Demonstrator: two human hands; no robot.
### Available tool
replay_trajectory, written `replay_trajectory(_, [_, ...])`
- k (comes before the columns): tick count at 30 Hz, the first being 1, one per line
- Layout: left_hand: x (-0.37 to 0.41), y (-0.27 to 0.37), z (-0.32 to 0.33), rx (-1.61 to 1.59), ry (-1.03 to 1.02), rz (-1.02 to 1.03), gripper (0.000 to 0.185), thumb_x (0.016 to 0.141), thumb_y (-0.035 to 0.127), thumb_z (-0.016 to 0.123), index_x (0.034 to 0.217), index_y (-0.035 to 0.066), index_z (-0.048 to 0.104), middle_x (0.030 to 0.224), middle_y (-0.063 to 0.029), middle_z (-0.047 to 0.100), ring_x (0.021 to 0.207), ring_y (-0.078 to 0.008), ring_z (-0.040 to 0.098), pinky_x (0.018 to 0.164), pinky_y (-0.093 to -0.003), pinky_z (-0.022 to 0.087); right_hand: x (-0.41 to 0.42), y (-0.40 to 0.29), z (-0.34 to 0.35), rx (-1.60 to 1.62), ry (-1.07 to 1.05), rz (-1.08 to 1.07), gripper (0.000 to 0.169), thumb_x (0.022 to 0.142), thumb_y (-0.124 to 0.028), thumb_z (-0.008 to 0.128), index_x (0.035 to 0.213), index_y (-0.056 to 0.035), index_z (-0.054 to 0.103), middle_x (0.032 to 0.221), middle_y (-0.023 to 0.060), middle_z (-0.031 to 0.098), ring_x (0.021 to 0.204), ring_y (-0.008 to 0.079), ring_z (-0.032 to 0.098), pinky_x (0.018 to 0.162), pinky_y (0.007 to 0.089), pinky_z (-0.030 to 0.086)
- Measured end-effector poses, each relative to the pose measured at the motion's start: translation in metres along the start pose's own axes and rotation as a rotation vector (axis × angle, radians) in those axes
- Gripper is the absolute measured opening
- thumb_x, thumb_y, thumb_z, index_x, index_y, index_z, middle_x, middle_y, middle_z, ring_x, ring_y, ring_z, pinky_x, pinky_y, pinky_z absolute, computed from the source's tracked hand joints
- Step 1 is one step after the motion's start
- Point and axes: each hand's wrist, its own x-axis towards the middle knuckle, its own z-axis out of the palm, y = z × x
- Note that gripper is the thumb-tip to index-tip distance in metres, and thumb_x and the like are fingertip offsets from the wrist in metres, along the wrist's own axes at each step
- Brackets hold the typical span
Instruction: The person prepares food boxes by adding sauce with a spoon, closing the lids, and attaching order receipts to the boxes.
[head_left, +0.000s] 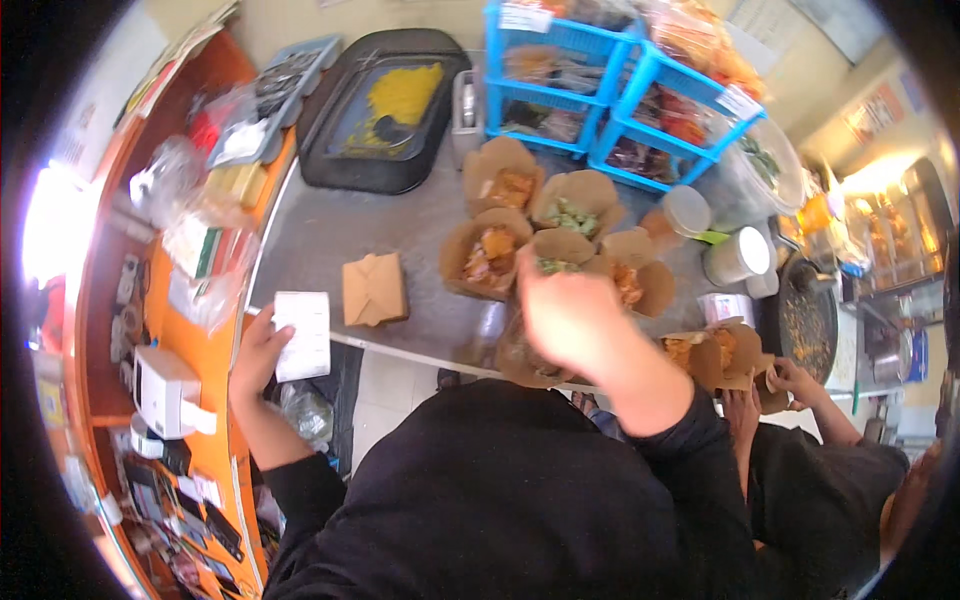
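My left hand (257, 349) grips a white paper slip (302, 337) bearing print, off the table's front edge. My right hand (566, 319), blurred by motion, reaches over a cluster of open kraft-paper food boxes; its fingers are largely hidden, so I cannot tell whether they hold anything. Just beyond it, one box (559, 241) contains shredded greens. To its left stands a box (455, 262) with orange and pale food. Behind are another box with orange food (484, 161) and one with greens (577, 185). A folded-shut kraft box (373, 289) sits apart, between my hands.
A black tray (322, 161) with yellow food lies at the back left, beside blue stacked baskets (559, 86) of bagged goods. An orange shelf unit (217, 480) borders the left. At right, a co-worker's hands (799, 382) touch boxes near a dark pan (806, 322).
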Motion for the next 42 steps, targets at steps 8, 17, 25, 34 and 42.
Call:
replay_trajectory(8, [-0.008, 0.014, 0.064, -0.551, -0.054, 0.142, 0.056, 0.087, 0.004, 0.061, 0.137, -0.002, 0.038, 0.126, -0.0098, 0.056, 0.114, -0.0177, 0.055, 0.100, -0.0314, 0.040, -0.142, 0.252, -0.043, 0.099, 0.034, 0.694, 0.021, 0.084, -0.020, 0.056, 0.084, -0.0066, 0.072, 0.078, 0.0160, 0.069, 0.070, 0.0276, 0.069, 0.070, 0.0410, 0.053])
replay_trajectory(17, [0.103, 0.104, 0.146, -0.456, 0.206, 0.218, 0.041, 0.093, 0.012, 0.052, 0.132, 0.000, 0.044, 0.118, -0.0098, 0.058, 0.104, -0.0200, 0.060, 0.084, -0.0331, 0.051, -0.134, 0.471, 0.045, -0.097, 0.000, 0.844, 0.028, 0.081, -0.024, 0.054, 0.089, -0.0015, 0.069, 0.101, 0.0250, 0.065, 0.096, 0.0358, 0.064, 0.083, 0.0459, 0.050])
replay_trajectory(25, [0.168, 0.065, 0.173, -0.321, 0.319, 0.145, 0.027, 0.089, 0.014, 0.060, 0.112, 0.002, 0.051, 0.087, -0.0125, 0.064, 0.078, -0.0230, 0.063, 0.063, -0.0380, 0.052, -0.177, 0.492, 0.093, -0.124, 0.019, 0.765, 0.037, 0.081, -0.032, 0.060, 0.100, -0.0024, 0.069, 0.103, 0.0240, 0.065, 0.098, 0.0376, 0.062, 0.085, 0.0458, 0.048])
replay_trajectory(34, [0.156, 0.029, 0.160, 0.195, 0.375, 0.166, 0.046, 0.090, 0.030, 0.059, 0.118, -0.002, 0.041, 0.092, -0.0317, 0.062, 0.093, -0.0475, 0.060, 0.082, -0.0503, 0.046, -0.116, 0.290, -0.100, -0.091, 0.580, 0.856, 0.044, 0.079, -0.036, 0.067, 0.112, -0.0067, 0.068, 0.107, 0.0229, 0.065, 0.103, 0.0329, 0.061, 0.093, 0.0439, 0.043])
replay_trajectory(42, [0.056, 0.188, 0.128, -0.128, 0.008, 0.666, 0.032, 0.098, 0.024, 0.051, 0.118, 0.000, 0.059, 0.116, -0.0144, 0.061, 0.106, -0.0221, 0.059, 0.093, -0.0315, 0.044, -0.067, 0.040, -0.131, 0.843, 0.937, -0.280, 0.077, 0.072, -0.007, 0.068, 0.142, 0.0036, 0.037, 0.143, 0.0169, 0.042, 0.127, 0.0280, 0.046, 0.104, 0.0376, 0.038])
